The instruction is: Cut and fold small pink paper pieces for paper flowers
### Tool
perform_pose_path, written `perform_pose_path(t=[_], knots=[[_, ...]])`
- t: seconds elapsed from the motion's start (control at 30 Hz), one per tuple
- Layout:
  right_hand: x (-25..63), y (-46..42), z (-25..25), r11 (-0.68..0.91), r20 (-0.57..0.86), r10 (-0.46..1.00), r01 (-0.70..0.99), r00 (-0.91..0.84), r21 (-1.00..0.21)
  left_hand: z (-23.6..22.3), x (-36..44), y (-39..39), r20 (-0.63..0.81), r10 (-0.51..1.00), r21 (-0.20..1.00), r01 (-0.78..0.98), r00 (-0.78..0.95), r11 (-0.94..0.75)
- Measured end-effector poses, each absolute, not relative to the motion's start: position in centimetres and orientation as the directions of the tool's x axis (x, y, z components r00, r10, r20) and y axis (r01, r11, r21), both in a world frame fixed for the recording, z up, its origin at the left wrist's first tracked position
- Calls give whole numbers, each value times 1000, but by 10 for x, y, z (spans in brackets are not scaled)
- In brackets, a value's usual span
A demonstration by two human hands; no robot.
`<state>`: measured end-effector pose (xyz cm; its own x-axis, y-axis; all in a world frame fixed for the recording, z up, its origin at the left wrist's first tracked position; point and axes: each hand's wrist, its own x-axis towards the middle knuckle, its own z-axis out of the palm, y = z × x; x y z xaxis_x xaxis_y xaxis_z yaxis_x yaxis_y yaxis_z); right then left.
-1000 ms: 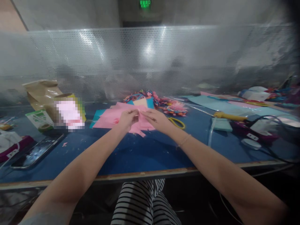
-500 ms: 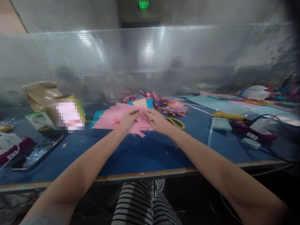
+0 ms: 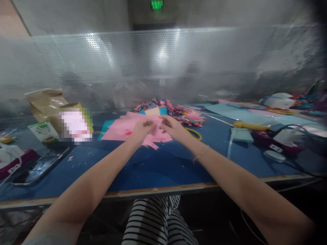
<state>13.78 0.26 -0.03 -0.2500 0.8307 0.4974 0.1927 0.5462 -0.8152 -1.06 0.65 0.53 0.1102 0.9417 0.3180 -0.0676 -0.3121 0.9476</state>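
Note:
Both my hands meet over a pile of pink paper sheets (image 3: 120, 129) on the blue table (image 3: 153, 170). My left hand (image 3: 141, 131) is curled, its fingertips pinching a small pink piece of paper (image 3: 155, 126). My right hand (image 3: 171, 127) pinches the same pink piece from the other side. Blue and tan sheets (image 3: 155, 111) poke out behind the pink pile. Just beyond lie colourful folded paper flowers (image 3: 178, 114).
Yellow-handled scissors (image 3: 192, 133) lie right of my hands. A yellow-handled tool (image 3: 249, 126), cables and a power strip (image 3: 276, 144) crowd the right. A phone (image 3: 38, 166), tape box (image 3: 43, 131) and brown bag (image 3: 44, 100) sit left. A perforated metal screen (image 3: 163, 64) closes the back.
My hands have drawn closer together and lifted slightly, with the fingertips now pinched on the small pink piece. The rest of the table is unchanged.

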Motion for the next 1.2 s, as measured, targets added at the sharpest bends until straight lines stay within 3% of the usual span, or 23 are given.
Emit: perform_pose_path(t=[0.2, 0.47, 0.63, 0.83, 1.2], knots=[[137, -2, 5, 436, 400, 879, 98, -259, -895, 8, -8, 3, 377, 914, 925, -16, 148, -379], [139, -1, 2, 405, 398, 863, -45, -312, -913, 8, -11, 5, 443, 873, 880, 89, 206, -467], [138, -3, 3, 414, 398, 867, -11, -300, -910, 8, -11, 5, 466, 861, 840, 202, 205, -503], [137, 0, 2, 452, 434, 864, 13, -256, -892, 9, -8, -1, 401, 888, 894, 115, 225, -433], [136, 2, -1, 495, 490, 844, -35, -221, -868, 4, -8, 3, 523, 818, 777, 261, 240, -573]])
